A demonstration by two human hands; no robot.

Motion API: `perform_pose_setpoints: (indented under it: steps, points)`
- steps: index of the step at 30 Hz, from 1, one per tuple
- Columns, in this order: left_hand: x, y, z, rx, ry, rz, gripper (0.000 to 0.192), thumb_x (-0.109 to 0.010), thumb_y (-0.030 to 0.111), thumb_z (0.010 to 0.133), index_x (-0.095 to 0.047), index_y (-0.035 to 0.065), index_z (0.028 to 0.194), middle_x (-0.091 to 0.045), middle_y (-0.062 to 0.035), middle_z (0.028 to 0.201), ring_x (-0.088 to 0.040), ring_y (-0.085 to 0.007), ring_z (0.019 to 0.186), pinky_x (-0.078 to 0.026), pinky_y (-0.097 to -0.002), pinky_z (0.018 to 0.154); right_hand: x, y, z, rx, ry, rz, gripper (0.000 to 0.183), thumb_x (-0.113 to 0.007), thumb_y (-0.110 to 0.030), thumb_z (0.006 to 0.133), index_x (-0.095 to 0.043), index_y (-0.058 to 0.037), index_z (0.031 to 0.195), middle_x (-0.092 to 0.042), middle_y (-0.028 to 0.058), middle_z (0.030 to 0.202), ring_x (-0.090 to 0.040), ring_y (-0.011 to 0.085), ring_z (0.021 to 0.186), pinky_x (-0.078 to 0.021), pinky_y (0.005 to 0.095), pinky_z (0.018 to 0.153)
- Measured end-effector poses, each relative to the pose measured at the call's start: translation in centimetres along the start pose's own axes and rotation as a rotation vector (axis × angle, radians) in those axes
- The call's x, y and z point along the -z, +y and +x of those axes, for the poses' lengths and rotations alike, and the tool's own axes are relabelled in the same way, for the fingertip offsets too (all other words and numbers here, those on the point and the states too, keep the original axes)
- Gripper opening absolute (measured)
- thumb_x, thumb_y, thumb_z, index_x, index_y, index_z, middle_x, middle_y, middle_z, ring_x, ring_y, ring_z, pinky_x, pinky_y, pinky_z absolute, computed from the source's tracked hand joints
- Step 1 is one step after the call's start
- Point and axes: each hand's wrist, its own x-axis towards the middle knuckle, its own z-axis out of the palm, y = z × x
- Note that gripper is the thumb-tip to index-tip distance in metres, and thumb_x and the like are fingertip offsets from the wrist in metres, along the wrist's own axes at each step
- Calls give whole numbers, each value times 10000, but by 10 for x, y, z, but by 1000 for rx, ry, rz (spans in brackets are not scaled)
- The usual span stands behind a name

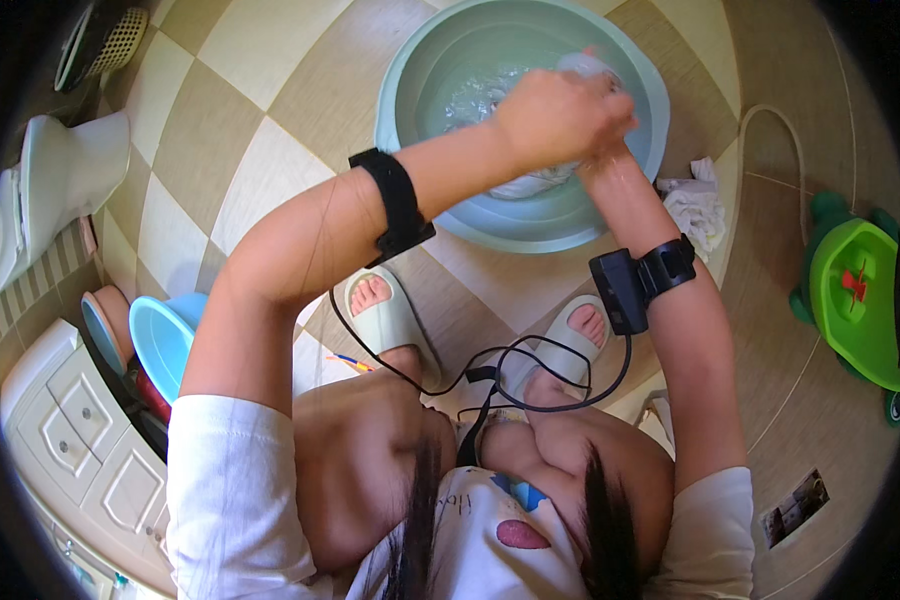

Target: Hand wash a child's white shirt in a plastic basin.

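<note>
Over a pale blue-green plastic basin of water, my two hands are pressed together. My left hand is a fist around a wet white cloth, part of which bulges out beyond the knuckles and shows a small reddish patch. Mostly covered by the left, my right hand also grips the cloth; its fingers are blurred. More pale wet fabric hangs or lies below the hands at the water. Ripples and glints show on the water to their left.
Crumpled white cloth lies on the floor right of the basin. A black cable loops over my legs from the arm-strapped device. Blue basin, white cabinet and toilet stand left; a green frog-shaped potty is right.
</note>
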Motion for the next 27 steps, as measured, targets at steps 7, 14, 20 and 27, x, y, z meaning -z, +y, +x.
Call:
perform_pose_setpoints:
  steps: [7,14,20,27]
  points:
    - [8,-61,-17,383,-238,7,231,-472,331,844,-550,116,871,-603,-116,885,-579,-332,718,-468,-417,616,-51,-6,-5,-48,500,-183,295,-478,-311,855,-551,-50,971,-580,58,1019,-570,215,896,-454,373,793]
    - [3,-85,-73,261,-271,-205,178,-551,216,802,-570,91,928,-562,-123,977,-551,-315,833,-442,-386,722,7,-42,-30,188,30,-2177,222,-526,-214,811,-583,-14,888,-551,159,886,-550,312,854,-437,384,752]
    - [-1,-68,-93,-51,-781,21,133,-551,139,766,-581,67,874,-544,-125,910,-536,-286,833,-423,-351,773,24,-16,-51,-166,-195,-2448,190,-551,-62,728,-622,-74,904,-519,148,891,-531,310,848,-427,379,719]
    - [5,-73,-83,184,-959,-150,105,-534,157,786,-586,85,842,-552,-112,936,-553,-308,841,-447,-396,736,14,-5,-53,-210,-310,-2460,161,-556,-65,707,-615,-63,857,-538,152,835,-551,328,795,-435,402,691]
